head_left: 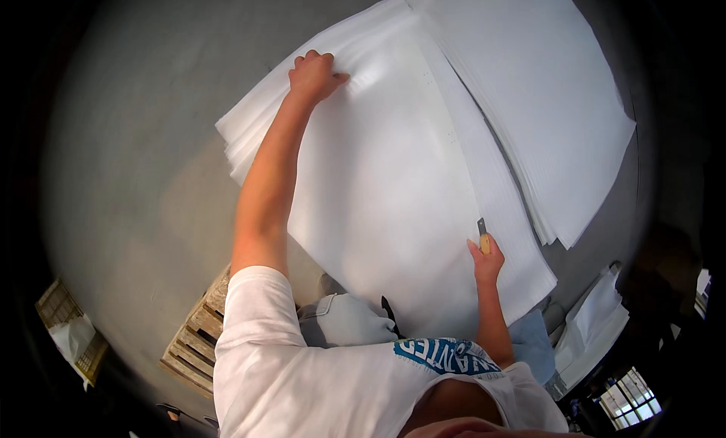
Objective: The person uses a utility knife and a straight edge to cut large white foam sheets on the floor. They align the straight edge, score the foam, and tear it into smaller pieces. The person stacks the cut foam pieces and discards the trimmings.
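Left hand (314, 77) lies flat, fingers spread, on the white foam sheet stack (378, 181) near its 11 o'clock edge, right hand (485, 258) is fisted around a small knife (482, 228) at 4 o'clock, bare grey floor (151, 136) open toward 9.

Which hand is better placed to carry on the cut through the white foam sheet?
Right. The right hand has a grip on the knife, blade on the white foam sheet. The left hand lies flat at the sheet's far edge, pinning it.
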Demonstrator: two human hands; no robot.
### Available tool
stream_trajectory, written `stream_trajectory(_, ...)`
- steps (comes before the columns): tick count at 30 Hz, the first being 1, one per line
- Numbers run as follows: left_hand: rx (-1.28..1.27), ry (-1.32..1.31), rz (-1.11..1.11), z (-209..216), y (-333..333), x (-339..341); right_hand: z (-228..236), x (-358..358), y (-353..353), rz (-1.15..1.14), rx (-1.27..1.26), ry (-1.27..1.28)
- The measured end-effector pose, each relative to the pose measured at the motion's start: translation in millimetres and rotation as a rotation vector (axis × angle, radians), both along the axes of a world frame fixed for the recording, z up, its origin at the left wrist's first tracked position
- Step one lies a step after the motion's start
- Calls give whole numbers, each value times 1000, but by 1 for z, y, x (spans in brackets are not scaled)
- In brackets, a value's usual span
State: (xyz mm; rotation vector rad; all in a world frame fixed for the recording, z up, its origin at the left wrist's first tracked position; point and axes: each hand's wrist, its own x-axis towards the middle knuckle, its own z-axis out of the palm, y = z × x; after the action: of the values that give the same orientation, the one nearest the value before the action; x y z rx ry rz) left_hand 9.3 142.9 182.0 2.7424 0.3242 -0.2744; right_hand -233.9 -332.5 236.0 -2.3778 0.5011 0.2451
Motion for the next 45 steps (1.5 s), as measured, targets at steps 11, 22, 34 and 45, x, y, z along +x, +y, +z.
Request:
stream_trajectory(11,-171,121,-117,-18,45,44,8,25,6,27,-60,-58)
stream_trajectory(22,-126,-41,-12,-17,31,33,-10,128,-27,222,-172,-31)
stream_trajectory(34,50,-11,77,-12,9,19,-33,131,-31,219,-147,66)
stream_trajectory(45,-197,93,-66,-24,39,43,-20,137,-16,178,-49,23)
